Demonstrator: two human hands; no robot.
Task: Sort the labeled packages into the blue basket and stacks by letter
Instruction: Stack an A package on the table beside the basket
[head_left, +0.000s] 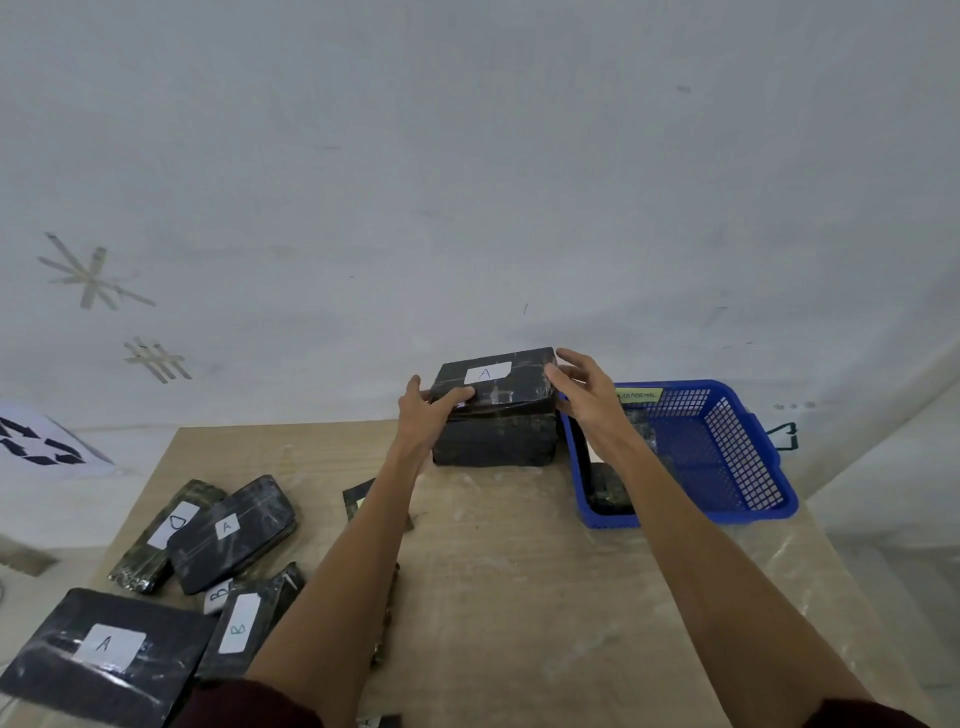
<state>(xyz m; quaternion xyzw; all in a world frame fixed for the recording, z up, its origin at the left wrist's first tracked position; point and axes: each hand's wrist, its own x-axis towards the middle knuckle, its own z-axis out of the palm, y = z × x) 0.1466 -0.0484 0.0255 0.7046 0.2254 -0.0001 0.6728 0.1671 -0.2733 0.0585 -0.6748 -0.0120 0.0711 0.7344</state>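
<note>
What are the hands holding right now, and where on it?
The top A package of the stack: left hand grips its left end; right hand touches its right end, fingers straight.

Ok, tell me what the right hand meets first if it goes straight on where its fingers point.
The right hand meets the right end of the top A package, probably; contact is unclear.

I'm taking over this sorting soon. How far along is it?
Done: an A stack stands at the table's far edge, and the basket holds a few packages. In hand: the left hand grips the stack's top package and the right hand touches its other end. Left: several loose packages at near left, labels including A and B.
</note>
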